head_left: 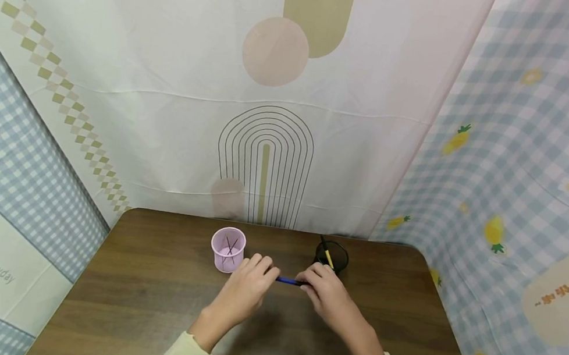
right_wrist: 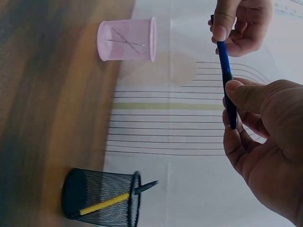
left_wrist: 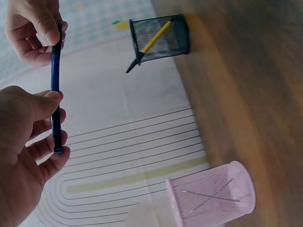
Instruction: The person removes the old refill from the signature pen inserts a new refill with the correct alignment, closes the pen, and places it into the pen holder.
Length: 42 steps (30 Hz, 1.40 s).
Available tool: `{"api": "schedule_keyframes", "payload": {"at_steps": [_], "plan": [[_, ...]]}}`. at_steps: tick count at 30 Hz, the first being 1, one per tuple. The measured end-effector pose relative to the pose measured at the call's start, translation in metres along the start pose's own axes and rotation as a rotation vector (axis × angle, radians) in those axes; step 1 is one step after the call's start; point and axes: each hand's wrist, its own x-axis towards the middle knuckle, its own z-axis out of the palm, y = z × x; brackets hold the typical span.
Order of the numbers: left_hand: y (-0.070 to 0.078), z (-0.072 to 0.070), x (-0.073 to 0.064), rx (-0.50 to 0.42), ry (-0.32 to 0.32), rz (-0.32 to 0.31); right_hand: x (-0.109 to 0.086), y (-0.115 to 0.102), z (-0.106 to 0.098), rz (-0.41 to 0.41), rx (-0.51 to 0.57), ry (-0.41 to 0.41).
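Observation:
A blue pen (head_left: 289, 281) with dark ends is stretched sideways between both hands above the table. The left hand (head_left: 250, 284) pinches one end between thumb and fingers, and the right hand (head_left: 329, 295) pinches the other. In the left wrist view the pen (left_wrist: 55, 78) runs from one hand to the other, its end resting along the left fingers. Behind the left hand stands a pink mesh cup (head_left: 227, 249) with thin dark sticks crossed in it. Just beyond the right hand is a black mesh cup (head_left: 340, 257) holding a yellow pen (right_wrist: 105, 204) with a black end.
The brown wooden table (head_left: 145, 290) ends at a white patterned cloth (head_left: 174, 130) hanging behind it. Blue checked cloths (head_left: 504, 144) hang at the left and right sides.

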Motion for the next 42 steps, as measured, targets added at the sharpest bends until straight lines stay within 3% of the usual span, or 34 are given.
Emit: {"api": "schedule_keyframes", "payload": {"at_steps": [15,26,32,37,42], "plan": [[0.001,-0.022,0.017,-0.002,0.028,0.013,0.011,-0.005,-0.023,-0.084,0.006,0.073],[0.001,-0.03,0.024,-0.008,0.027,0.008,0.015,-0.002,-0.031,-0.067,0.035,0.078],[0.0,-0.029,0.024,-0.01,0.051,0.007,0.013,0.001,-0.034,0.038,0.121,0.063],[0.0,-0.03,0.025,-0.009,0.04,-0.008,0.012,0.001,-0.039,0.184,0.201,0.021],[0.002,-0.033,0.026,0.004,0.029,-0.016,0.013,0.002,-0.042,0.267,0.247,-0.024]]}}
